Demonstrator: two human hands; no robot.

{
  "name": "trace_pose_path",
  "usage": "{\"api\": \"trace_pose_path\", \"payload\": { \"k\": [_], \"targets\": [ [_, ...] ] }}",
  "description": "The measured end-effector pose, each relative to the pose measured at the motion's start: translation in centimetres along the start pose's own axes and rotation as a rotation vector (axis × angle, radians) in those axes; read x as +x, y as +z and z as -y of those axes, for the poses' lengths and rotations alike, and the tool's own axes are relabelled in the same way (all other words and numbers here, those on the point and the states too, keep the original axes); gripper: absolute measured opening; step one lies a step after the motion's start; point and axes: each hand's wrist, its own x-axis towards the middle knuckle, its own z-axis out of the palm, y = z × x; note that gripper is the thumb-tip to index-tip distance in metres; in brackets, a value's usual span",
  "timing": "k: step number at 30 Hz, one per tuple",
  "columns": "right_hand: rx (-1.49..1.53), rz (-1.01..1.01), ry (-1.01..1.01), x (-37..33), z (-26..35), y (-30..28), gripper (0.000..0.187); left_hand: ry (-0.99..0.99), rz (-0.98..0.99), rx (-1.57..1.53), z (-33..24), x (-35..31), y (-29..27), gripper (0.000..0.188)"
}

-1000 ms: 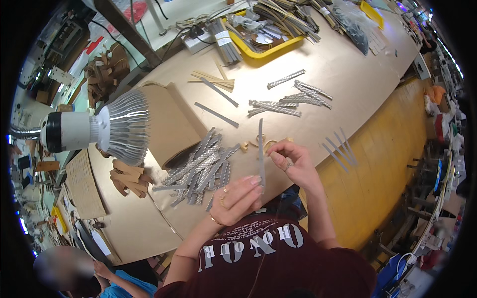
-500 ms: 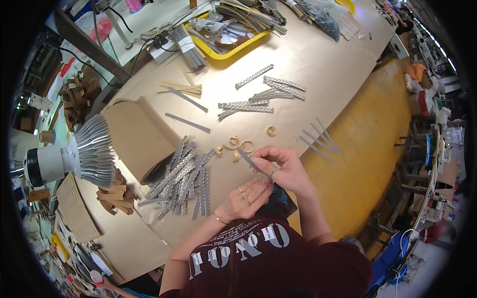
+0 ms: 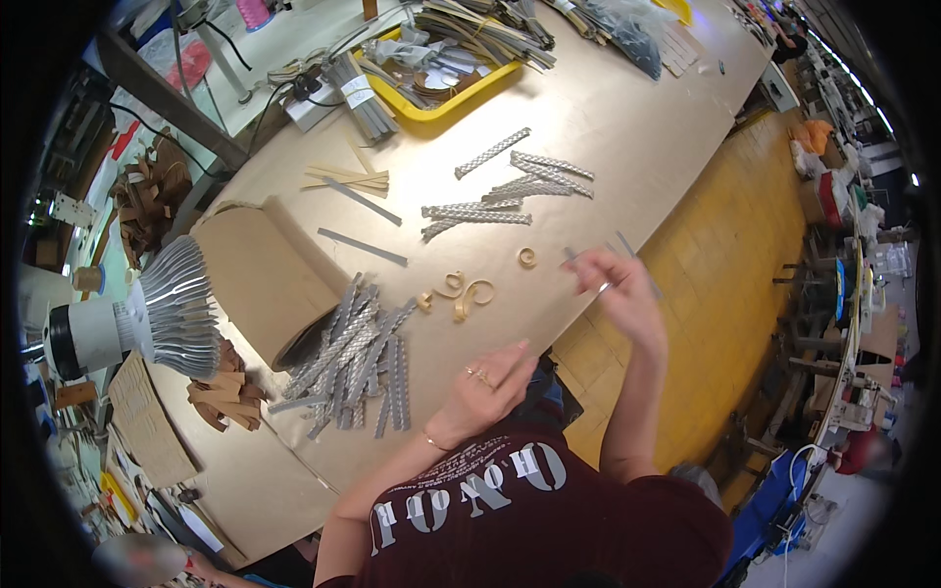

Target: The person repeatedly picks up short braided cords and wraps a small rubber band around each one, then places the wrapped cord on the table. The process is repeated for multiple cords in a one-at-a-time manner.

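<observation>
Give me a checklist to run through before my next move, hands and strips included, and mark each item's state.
1. Left hand free: ok; no strip shows in its fingers.
2. Right hand holding a strip securely: cannot tell; it is blurred.
3. Grey strips by the right hand lined up: cannot tell; the hand hides most of them.
4. Braided pieces apart from the heap: ok; bare table separates them.
5. Tan curls tidied away: not ok; they lie loose on the table.
6. Yellow tray clear of both hands: ok; it sits farther back.
</observation>
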Motion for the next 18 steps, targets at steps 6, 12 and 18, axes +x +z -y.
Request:
{"api": "trace_pose_path", "payload": {
  "k": [6,12,18],
  "targets": [
    [-0.475,-0.356,0.118,2.7,-5.2,-9.2,0.021,-0.231,0.175,-0.039,0.9,-2.8,0.0,0.036],
    [-0.438,-0.346,0.248,4.3,-8.9,-12.6,0.031,-0.208,0.197,-0.004,1.1,-3.0,0.3,0.033],
    [-0.611,-0.453,0.569,5.1,-10.8,-15.0,0.063,-0.206,0.247,0.000,1.1,-3.1,0.1,0.034]
  ]
}}
